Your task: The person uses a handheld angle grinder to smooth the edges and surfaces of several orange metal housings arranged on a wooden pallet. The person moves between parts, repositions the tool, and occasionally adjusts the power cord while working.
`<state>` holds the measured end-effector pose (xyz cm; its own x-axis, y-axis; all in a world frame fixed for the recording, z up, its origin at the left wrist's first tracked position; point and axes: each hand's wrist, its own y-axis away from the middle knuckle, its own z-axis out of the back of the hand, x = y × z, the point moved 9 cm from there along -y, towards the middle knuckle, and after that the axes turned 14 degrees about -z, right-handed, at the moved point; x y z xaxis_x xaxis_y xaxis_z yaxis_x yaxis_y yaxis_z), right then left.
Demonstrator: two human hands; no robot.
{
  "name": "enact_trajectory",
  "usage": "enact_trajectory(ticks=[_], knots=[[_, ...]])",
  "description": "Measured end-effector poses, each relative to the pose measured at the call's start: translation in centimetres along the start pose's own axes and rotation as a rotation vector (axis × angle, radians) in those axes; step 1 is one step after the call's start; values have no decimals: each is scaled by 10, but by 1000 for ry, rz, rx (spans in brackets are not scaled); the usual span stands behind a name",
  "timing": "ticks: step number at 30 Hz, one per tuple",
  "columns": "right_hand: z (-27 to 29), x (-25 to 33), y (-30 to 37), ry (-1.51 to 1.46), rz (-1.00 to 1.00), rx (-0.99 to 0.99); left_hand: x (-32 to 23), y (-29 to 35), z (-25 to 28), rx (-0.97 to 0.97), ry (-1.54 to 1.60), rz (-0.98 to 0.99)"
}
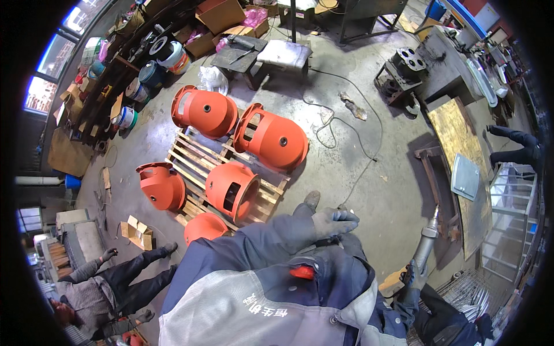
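My left hand [334, 224], in a grey glove, is in front of my body with its fingers stretched out to the right. It appears to hold nothing. At the lower right, my gloved right hand [414, 274] is closed round the rear part of a die grinder [426, 242]. The tool has a grey cylindrical body and points away from me, its narrow tip beside a rusty metal stand. Orange-red cast housings [272, 138] with openings in their sides lie on and around a wooden pallet [193, 155] ahead on the left.
A wooden board [461, 144] with a grey panel [465, 176] stands at the right. A cable [360, 179] loops over the floor. A low bench [239, 60] and buckets [173, 57] stand farther off. One person [98, 294] is at the lower left, others at the right.
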<state>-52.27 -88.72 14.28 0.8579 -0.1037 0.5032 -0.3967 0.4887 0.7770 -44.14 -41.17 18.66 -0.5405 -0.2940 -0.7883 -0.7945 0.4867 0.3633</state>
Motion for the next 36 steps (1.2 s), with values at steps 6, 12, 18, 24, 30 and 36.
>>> enact_trajectory(ticks=[6,12,18,24,30,36], knots=[[-55,71,-44,36,31,77,-33,-45,36,-151,-7,4],[-102,152,-102,134,23,53,-71,-99,47,-218,-99,49],[-149,262,-195,339,5,199,-95,-235,48,-407,-106,-128],[-164,367,-249,348,57,233,-105,-387,25,-368,-261,-217],[-200,421,-275,392,20,198,-106,-412,20,-267,-67,-210],[-260,443,-252,425,-5,238,-170,-360,75,-333,37,-189]])
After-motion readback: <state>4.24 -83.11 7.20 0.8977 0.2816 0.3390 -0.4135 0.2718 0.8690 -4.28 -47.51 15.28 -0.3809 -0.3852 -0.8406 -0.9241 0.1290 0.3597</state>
